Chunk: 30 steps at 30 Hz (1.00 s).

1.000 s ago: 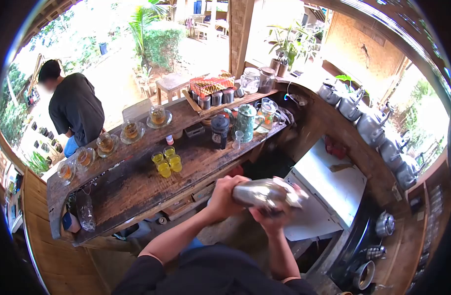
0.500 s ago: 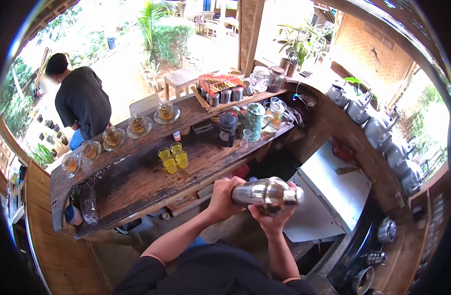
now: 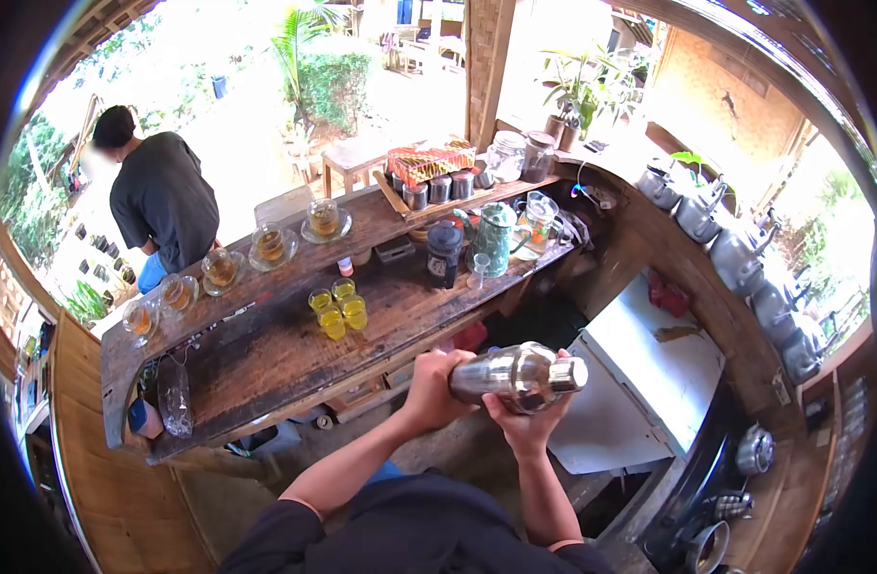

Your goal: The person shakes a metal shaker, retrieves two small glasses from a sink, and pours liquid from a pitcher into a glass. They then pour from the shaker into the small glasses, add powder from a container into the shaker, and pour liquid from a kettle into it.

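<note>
A shiny metal cocktail shaker (image 3: 505,376) lies sideways in the air between my two hands, its capped end toward the right. My left hand (image 3: 438,390) is wrapped round its base end. My right hand (image 3: 529,421) grips it from below near the shoulder and cap; part of its fingers is hidden behind the metal. On the wooden counter (image 3: 257,368) beyond stands a cluster of small glasses of yellow liquid (image 3: 335,308). To their right are a dark French press (image 3: 445,253), a green speckled enamel pot (image 3: 496,239) and a small clear glass (image 3: 479,271).
Several glass cups of amber drink on saucers (image 3: 269,246) line the raised ledge. A tray of metal cups (image 3: 438,188) and lidded jars (image 3: 505,156) stand farther back. Metal kettles (image 3: 701,212) line the right ledge above a white chest (image 3: 639,373). A person (image 3: 166,201) bends outside.
The shaker has shifted very slightly and shows sharper now, with both hands still round it. The person outside has barely moved.
</note>
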Available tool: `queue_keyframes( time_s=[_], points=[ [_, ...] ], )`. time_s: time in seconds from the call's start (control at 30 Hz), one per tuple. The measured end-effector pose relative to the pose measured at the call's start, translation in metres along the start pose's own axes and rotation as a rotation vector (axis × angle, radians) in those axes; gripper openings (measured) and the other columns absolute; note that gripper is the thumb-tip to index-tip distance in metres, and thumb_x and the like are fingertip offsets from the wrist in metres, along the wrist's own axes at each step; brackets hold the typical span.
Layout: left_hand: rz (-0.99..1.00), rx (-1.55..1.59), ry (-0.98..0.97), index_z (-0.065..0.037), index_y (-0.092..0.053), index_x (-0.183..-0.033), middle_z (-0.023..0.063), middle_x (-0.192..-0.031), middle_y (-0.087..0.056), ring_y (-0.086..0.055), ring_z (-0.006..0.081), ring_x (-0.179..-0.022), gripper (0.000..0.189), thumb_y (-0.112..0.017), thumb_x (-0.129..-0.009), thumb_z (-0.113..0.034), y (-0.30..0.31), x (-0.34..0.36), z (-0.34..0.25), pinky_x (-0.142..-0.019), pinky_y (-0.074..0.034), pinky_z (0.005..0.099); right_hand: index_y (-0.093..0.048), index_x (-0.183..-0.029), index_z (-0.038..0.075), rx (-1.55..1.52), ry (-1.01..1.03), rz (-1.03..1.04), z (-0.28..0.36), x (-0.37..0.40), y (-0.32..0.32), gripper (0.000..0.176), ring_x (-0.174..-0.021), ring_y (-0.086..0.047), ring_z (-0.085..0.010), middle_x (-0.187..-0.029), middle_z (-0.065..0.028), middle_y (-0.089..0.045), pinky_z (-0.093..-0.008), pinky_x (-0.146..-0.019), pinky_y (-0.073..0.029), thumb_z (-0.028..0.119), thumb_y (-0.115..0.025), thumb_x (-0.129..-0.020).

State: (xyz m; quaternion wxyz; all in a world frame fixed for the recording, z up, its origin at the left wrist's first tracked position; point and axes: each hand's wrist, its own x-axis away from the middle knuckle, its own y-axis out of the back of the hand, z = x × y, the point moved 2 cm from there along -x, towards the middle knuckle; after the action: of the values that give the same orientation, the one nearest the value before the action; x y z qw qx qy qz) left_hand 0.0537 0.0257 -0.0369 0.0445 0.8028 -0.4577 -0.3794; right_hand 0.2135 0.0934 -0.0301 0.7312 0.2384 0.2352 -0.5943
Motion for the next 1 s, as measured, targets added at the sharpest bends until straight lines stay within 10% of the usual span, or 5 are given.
queue_keyframes(
  time_s=[0.27, 0.47, 0.8, 0.93, 1.0],
  points=[
    [-0.094, -0.119, -0.284, -0.013, -0.07, -0.11, 0.0029, -0.103, -0.073, -0.064, 0.0248, -0.095, 0.051, -0.086, -0.062, -0.015, 0.04, -0.047, -0.078, -0.097, -0.04, 0.041, -0.025, -0.152, 0.011, -0.345, 0.645, -0.028, 0.073, -0.042, 0.027, 0.116, -0.119, -0.063, -0.0331, -0.14, -0.0227, -0.045, -0.0483, -0.101, -0.055, 0.047, -0.097, -0.067],
    [0.106, 0.1, 0.139, -0.013, -0.072, -0.112, 0.0043, -0.108, -0.074, -0.064, 0.0275, -0.097, 0.052, -0.087, -0.063, -0.018, -0.018, 0.005, 0.025, -0.097, -0.041, 0.0416, -0.035, -0.143, 0.0, -0.113, -0.063, -0.048, -0.001, 0.001, 0.0, 0.112, -0.117, -0.06, -0.0291, -0.138, -0.0194, -0.048, -0.0408, -0.103, -0.049, 0.035, -0.102, -0.06],
    [-0.097, -0.123, -0.296, -0.013, -0.069, -0.112, 0.0033, -0.107, -0.073, -0.063, 0.0245, -0.097, 0.052, -0.087, -0.063, -0.02, 0.029, -0.047, -0.063, -0.095, -0.04, 0.0404, -0.017, -0.15, 0.014, -0.407, 0.607, -0.055, 0.062, -0.047, 0.016, 0.124, -0.12, -0.062, -0.0338, -0.138, -0.0228, -0.046, -0.0502, -0.098, -0.058, 0.04, -0.1, -0.062],
    [0.017, -0.114, -0.008, -0.013, -0.07, -0.113, 0.0039, -0.11, -0.072, -0.063, 0.0267, -0.1, 0.054, -0.087, -0.062, -0.022, -0.01, 0.006, 0.006, -0.096, -0.04, 0.0413, -0.038, -0.141, 0.004, 0.117, 0.159, 0.048, 0.012, -0.008, 0.014, 0.104, -0.117, -0.061, -0.0294, -0.133, -0.0189, -0.051, -0.042, -0.102, -0.052, 0.031, -0.1, -0.063],
    [-0.043, -0.175, -0.057, -0.013, -0.07, -0.113, 0.0033, -0.107, -0.073, -0.063, 0.0274, -0.099, 0.053, -0.087, -0.063, -0.022, -0.003, -0.006, -0.005, -0.097, -0.04, 0.0414, -0.011, -0.156, 0.009, 0.173, 0.22, 0.187, 0.011, -0.018, 0.02, 0.132, -0.13, -0.052, -0.0337, -0.143, -0.0208, -0.042, -0.0445, -0.105, -0.05, 0.038, -0.1, -0.063]
  ],
)
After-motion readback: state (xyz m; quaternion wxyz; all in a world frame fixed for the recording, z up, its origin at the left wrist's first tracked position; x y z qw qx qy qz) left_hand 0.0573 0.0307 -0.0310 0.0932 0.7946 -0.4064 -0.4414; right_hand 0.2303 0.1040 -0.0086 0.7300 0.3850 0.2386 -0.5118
